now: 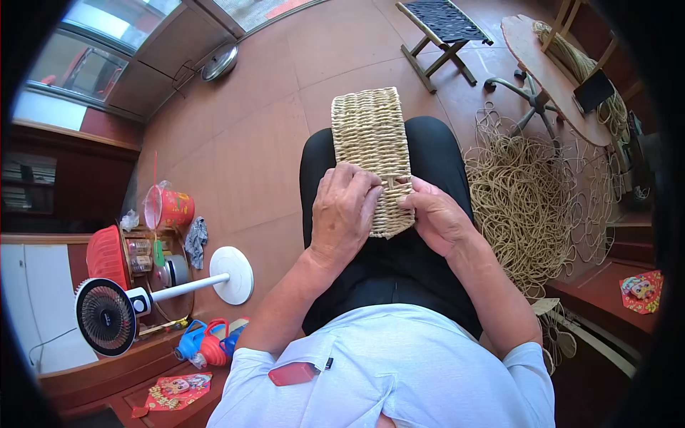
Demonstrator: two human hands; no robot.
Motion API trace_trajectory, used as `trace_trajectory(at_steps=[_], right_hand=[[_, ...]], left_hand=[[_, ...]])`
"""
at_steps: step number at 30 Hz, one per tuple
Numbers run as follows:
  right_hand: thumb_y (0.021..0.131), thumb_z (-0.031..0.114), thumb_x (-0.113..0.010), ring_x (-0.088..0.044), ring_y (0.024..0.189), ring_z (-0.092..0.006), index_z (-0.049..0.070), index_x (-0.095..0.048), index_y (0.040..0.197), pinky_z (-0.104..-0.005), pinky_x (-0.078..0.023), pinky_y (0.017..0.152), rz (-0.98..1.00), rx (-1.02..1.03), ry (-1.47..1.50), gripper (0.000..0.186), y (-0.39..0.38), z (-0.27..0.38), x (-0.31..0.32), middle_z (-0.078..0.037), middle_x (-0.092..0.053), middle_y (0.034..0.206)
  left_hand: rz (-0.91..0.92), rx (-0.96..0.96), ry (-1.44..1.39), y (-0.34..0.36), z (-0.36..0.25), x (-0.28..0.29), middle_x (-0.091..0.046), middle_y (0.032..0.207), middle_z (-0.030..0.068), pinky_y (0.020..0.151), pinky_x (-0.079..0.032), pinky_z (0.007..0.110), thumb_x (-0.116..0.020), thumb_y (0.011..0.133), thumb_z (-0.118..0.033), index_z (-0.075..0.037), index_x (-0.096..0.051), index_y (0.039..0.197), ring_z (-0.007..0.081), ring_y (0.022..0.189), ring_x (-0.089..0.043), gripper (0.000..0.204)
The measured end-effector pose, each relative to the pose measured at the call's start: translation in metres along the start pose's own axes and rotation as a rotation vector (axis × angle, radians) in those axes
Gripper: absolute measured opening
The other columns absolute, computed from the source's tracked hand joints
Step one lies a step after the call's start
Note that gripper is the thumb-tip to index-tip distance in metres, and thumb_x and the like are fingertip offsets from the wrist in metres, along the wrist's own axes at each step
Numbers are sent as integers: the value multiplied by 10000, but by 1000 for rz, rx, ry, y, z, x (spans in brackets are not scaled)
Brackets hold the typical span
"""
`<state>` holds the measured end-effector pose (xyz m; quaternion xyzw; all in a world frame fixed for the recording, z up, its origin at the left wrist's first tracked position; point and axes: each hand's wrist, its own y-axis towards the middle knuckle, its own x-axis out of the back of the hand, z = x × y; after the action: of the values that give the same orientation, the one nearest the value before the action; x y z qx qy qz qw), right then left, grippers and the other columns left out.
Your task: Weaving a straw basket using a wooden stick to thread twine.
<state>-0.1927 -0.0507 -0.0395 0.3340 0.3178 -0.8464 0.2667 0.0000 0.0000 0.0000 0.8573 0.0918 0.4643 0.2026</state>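
While the left hand (pixel 346 214) grasps the panel (pixel 369 132) at near left, the right hand (pixel 441 222) pinches its near right edge. Panel: over the lap (pixel 439 146). 1 rope heap (pixel 521 214): floor (pixel 250 157), right. 1 stool (pixel 446 20): far right.

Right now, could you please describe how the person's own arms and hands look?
The left hand and the right hand are bare, without gloves. No watch or bracelet shows on either wrist, and the forearms are uncovered. The pale blue sleeves are short, ending near the elbows.
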Motion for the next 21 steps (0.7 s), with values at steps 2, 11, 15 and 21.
trace_trajectory(at_steps=[2,11,15,21], right_hand=[[967,-13,-591,-682,1224,-147,8,-593,1489,-349,-516,1134,-9,8,-5,522,1,0,2,-67,-715,1367],[922,-38,-595,-679,1216,-133,7,-596,1483,-321,-525,1081,-7,14,-47,563,1,-2,-1,-60,-729,1325],[940,-18,-604,-688,1176,-129,6,-583,1517,-319,-532,1058,38,36,-56,578,-8,3,-2,-60,-730,1315],[1045,32,-583,-721,1014,-138,-56,-544,1560,-325,-610,907,-233,316,-423,525,-25,-4,2,-85,-735,1227]], left_hand=[[48,-42,52,4,0,0,-679,1003,117,905,-541,465,-773,958,-84,-55,-753,1024,331,992,-669,75],[215,-132,240,19,-2,7,-640,976,122,911,-511,468,-758,951,-131,-53,-693,993,346,983,-645,110],[211,-157,228,20,1,5,-635,968,122,928,-490,471,-754,931,-132,-53,-667,1004,355,987,-638,138],[78,116,-244,8,-13,3,-639,948,107,748,-536,385,-718,995,-78,-33,-645,1028,236,782,-648,92]])
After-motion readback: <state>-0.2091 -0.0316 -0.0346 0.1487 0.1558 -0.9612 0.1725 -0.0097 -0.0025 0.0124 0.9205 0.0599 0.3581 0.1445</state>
